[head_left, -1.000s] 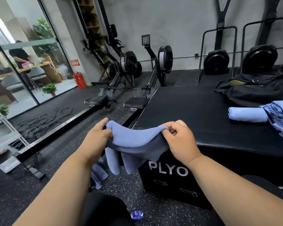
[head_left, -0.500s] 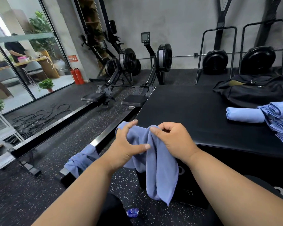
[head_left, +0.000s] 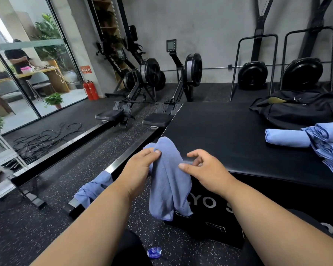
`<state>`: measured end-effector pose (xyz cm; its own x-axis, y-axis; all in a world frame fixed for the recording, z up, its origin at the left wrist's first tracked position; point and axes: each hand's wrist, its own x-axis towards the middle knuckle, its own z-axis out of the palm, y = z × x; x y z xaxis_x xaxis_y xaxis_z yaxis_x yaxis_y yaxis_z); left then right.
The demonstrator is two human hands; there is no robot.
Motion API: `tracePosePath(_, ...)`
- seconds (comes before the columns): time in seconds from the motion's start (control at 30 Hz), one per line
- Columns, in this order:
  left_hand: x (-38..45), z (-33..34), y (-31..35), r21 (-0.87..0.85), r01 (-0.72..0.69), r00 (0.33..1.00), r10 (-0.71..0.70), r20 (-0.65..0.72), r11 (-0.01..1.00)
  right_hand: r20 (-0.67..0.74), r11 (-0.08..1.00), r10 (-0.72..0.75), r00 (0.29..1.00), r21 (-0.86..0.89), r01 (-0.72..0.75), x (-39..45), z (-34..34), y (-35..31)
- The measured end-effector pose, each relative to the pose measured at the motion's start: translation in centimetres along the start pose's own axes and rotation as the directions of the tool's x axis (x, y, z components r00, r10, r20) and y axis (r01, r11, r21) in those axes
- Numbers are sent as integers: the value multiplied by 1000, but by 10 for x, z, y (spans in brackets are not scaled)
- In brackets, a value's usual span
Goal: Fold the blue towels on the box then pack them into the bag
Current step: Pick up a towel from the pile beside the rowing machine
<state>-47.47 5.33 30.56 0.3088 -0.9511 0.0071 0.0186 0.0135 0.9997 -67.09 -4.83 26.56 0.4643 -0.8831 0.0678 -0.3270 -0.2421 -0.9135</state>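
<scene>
towel [head_left: 168,181] in left hand [head_left: 140,166], right hand [head_left: 204,169] beside

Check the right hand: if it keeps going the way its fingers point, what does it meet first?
The right hand, fingers loosely curled and empty, points left toward the blue towel hanging from the left hand. It would likely meet that towel first; depth is uncertain in this single view.

Soft matt blue cloth towel [head_left: 169,181], smooth black padded box top [head_left: 219,131], speckled rubbery floor [head_left: 52,217].
</scene>
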Motion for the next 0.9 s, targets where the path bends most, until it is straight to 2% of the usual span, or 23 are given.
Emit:
tracePosePath(0.1,1,6,5,-7,31,1000,-31,3,999,108,998,60,992,23,-62,-4,6,6)
tracePosePath(0.17,0,6,5,16,16,1000,-15,-17,1000,145,1000,17,989,-18,-14,-5,10,10)
tracePosePath(0.27,1,-1,4,-19,18,999,-19,-36,1000,73,998,-48,996,-27,51,-6,10,9)
tracePosePath(0.4,-4,-15,3,34,9,999,-8,-52,999,-137,991,-36,990,121,52,-6,-4,-5)
tracePosePath(0.57,-8,-29,3,271,5,993,26,-112,963,-79,926,-11,997,375,40,-10,-10,-21)
tracePosePath(0.7,-7,-33,6,349,22,996,10,-89,937,-105,937,1,994,349,36,-10,-7,-22)
tracePosePath(0.9,-4,-37,-1,359,22,996,11,-91,933,-90,937,-24,996,346,53,-10,-9,-20)
